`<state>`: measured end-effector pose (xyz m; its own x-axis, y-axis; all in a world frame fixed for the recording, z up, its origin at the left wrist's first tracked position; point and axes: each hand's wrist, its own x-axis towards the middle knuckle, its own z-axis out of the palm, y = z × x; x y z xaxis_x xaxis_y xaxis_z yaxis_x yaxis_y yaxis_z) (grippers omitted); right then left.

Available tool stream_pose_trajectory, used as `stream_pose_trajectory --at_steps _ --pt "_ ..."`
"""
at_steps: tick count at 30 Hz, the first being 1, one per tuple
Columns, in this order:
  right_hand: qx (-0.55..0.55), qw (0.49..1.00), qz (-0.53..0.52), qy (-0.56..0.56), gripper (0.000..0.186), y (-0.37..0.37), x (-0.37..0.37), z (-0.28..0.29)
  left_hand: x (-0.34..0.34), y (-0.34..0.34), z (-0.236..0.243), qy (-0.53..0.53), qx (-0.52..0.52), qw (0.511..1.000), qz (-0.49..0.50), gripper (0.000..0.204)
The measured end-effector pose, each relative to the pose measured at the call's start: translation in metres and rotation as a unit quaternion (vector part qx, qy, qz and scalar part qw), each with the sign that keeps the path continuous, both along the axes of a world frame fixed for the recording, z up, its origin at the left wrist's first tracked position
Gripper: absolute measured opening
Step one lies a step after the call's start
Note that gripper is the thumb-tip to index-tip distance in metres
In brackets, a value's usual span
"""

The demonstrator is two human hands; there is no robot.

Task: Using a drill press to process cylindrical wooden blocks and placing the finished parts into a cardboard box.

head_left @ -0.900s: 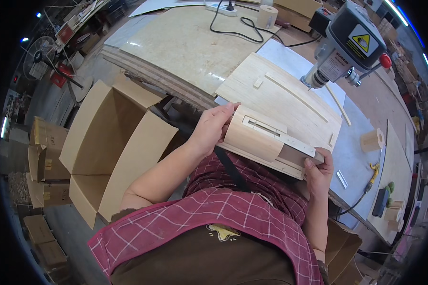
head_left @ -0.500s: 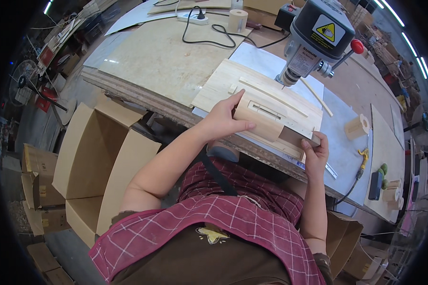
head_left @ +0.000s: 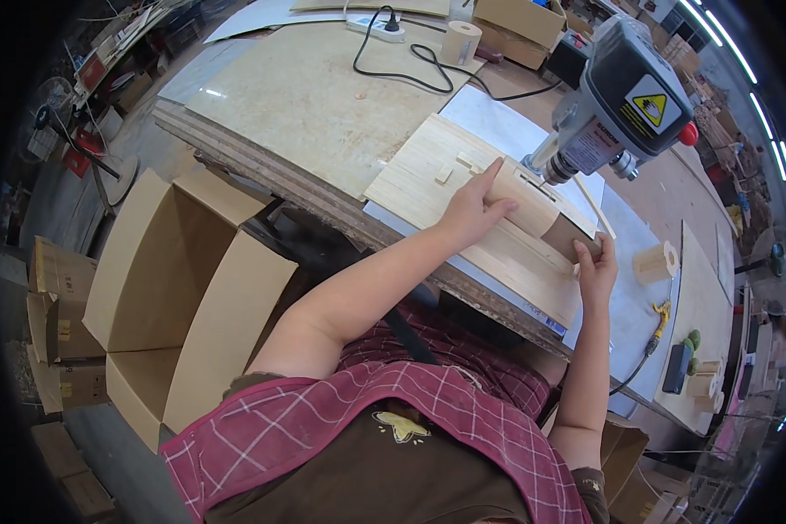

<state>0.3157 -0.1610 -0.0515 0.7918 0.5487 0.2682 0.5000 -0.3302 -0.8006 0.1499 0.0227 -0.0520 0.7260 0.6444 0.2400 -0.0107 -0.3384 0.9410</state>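
A pale wooden cylinder [head_left: 526, 203] with a slot in its upper side lies under the drill press [head_left: 616, 105], close to the bit. My left hand [head_left: 479, 210] is closed round its left end, thumb on the near side and fingers over the top. From the right end of the cylinder sticks out a brown bar [head_left: 562, 233]. My right hand [head_left: 596, 266] pinches the outer end of that bar between thumb and fingers. Beneath both hands is a flat light wooden board [head_left: 410, 170] with small wooden blocks [head_left: 444, 175] on it.
Right of the press stand a wooden cylinder [head_left: 655, 263] and a yellow-tipped air gun [head_left: 661, 313] with a hose. A power strip [head_left: 375, 30] with a black cable lies at the back. An open cardboard box [head_left: 223, 306] stands left of the bench.
Both hands have carried the cylinder away from me to beneath the drill bit, its slot turning toward the far side. The head view has shifted slightly.
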Motion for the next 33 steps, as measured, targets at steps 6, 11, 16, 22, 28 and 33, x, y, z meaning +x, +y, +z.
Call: stream_pose_trajectory --at_steps 6,11,16,22,28,33 --pt "0.072 0.997 0.029 -0.021 0.029 0.003 0.003 -0.016 -0.002 0.005 -0.013 -0.048 -0.033 0.997 -0.040 0.076" --pt "0.020 0.999 0.023 -0.030 0.028 0.016 -0.009 -0.007 -0.003 0.015 -0.022 -0.049 -0.044 0.997 -0.030 0.077" --pt "0.050 0.998 0.030 -0.025 0.030 0.023 -0.014 -0.008 -0.006 0.019 -0.020 -0.048 -0.054 0.997 -0.037 0.077" --pt "-0.126 0.987 0.065 -0.071 0.031 0.016 -0.001 0.031 -0.007 0.019 -0.023 -0.050 -0.070 0.996 -0.036 0.076" --pt "0.034 0.984 -0.085 -0.154 0.052 0.038 0.038 0.181 -0.003 0.017 -0.023 -0.076 -0.089 0.992 -0.043 0.077" --pt "0.020 0.978 -0.011 -0.206 0.049 0.079 0.094 0.206 -0.001 0.015 -0.019 -0.066 -0.091 0.993 -0.036 0.077"
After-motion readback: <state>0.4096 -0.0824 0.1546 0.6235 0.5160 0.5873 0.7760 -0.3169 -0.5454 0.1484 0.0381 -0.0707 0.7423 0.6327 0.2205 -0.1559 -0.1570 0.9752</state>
